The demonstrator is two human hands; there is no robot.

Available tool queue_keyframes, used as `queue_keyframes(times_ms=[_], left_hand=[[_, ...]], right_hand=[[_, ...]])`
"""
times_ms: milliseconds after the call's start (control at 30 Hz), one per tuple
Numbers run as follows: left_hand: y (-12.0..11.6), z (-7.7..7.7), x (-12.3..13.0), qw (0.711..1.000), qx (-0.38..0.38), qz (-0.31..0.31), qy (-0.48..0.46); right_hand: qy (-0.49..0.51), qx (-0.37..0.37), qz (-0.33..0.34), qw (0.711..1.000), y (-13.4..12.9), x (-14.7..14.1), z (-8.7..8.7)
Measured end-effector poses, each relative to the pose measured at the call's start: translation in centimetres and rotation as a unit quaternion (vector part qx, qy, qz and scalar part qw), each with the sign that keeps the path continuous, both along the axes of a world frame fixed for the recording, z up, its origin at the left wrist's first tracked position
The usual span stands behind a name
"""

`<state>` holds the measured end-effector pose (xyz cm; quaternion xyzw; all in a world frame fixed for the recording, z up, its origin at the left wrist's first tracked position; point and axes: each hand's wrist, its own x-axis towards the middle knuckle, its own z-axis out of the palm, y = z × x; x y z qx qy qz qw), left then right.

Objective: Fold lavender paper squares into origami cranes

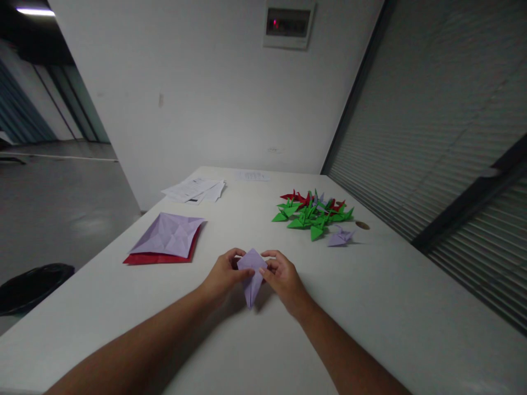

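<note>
Between my two hands is a light purple sheet of origami paper (252, 258), folded into a narrow kite shape with its long point toward me. My left hand (229, 270) grips its left edge, thumb on top and fingers behind. On the right edge, my right hand (282, 274) pinches it the same way, the thumb lying near the middle. Most fingertips are hidden behind the paper. Left of my hands lies a creased purple paper sheet (167, 235) on top of red paper (158, 259).
A heap of green folded paper cranes (307, 219) with red and purple ones sits at the right of the white table (329, 329). One purple crane (341, 237) lies in front. Printed papers (193, 190) rest at the back left. A black-lined bin (35, 285) stands beyond the left edge.
</note>
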<state>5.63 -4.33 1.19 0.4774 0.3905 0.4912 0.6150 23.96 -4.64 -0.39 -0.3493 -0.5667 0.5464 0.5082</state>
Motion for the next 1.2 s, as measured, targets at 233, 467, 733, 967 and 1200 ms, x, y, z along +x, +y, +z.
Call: queue_keyframes(times_ms=[233, 467, 733, 967, 1200], left_hand=[[0.0, 0.0, 0.1, 1.0, -0.01, 0.013, -0.018], [0.1, -0.3, 0.1, 1.0, 0.003, 0.015, -0.001], [0.1, -0.3, -0.2, 0.999, 0.0, -0.012, -0.045], [0.4, -0.4, -0.4, 0.999, 0.034, -0.028, -0.023], [1.0, -1.1, -0.7, 0.999, 0.01, -0.044, -0.008]], right_hand=[[-0.028, 0.045, -0.035, 0.998, -0.1, 0.3, -0.1], [-0.141, 0.154, -0.048, 0.977, -0.4, 0.6, 0.7], [-0.143, 0.132, -0.061, 0.979, -0.2, 0.6, 1.1], [-0.106, 0.078, -0.027, 0.991, 0.4, 1.1, 0.9], [-0.1, 0.036, -0.011, 0.994, 0.8, 1.4, 0.6]])
